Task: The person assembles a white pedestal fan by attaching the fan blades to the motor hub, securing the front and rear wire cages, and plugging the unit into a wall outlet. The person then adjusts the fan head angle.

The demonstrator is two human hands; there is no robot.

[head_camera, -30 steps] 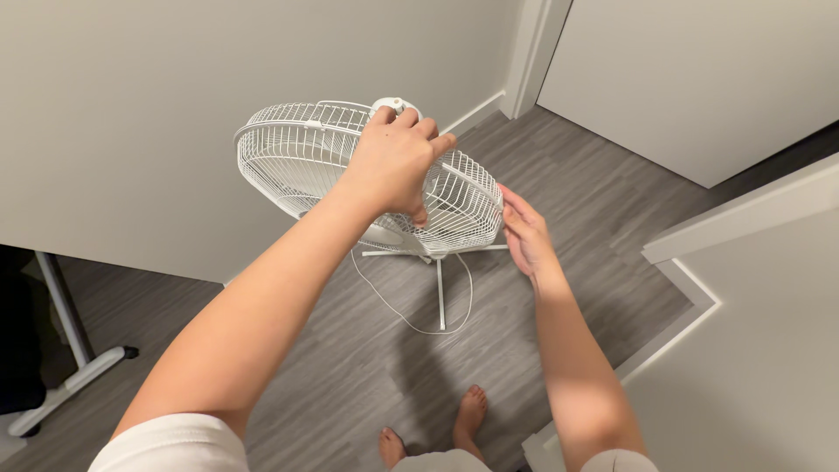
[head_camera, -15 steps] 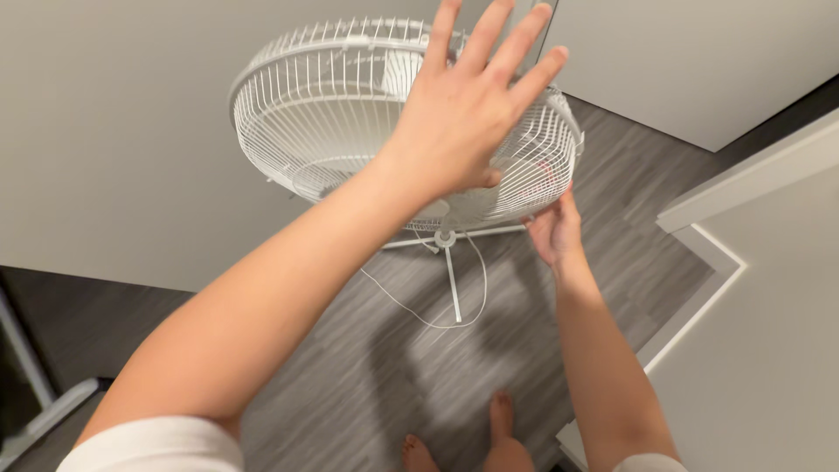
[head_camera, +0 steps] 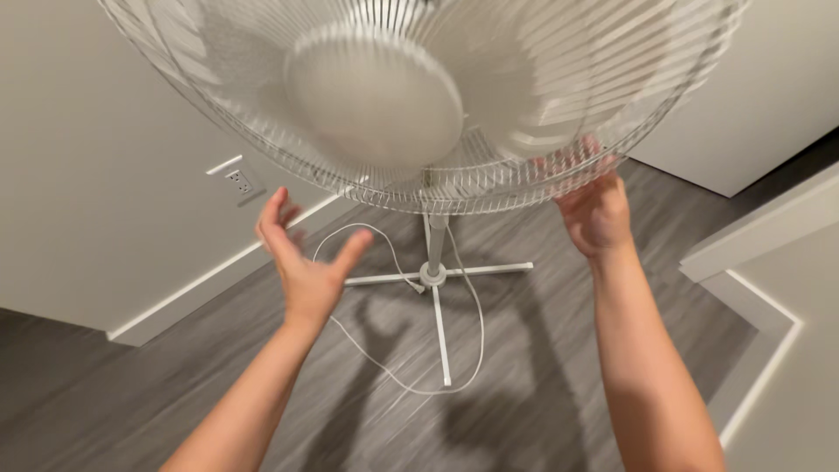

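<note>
Two hands were raised under a round white wire fan cage (head_camera: 419, 96) at twelve o'clock: right hand (head_camera: 597, 210) gripped its lower rim; left hand (head_camera: 306, 262) was spread, apart from it, above grey plank flooring (head_camera: 542, 350).

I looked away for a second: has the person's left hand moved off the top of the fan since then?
Yes. The left hand has dropped from the fan's top to below the fan cage, open and touching nothing, now level with the pole above the cross base.
</note>
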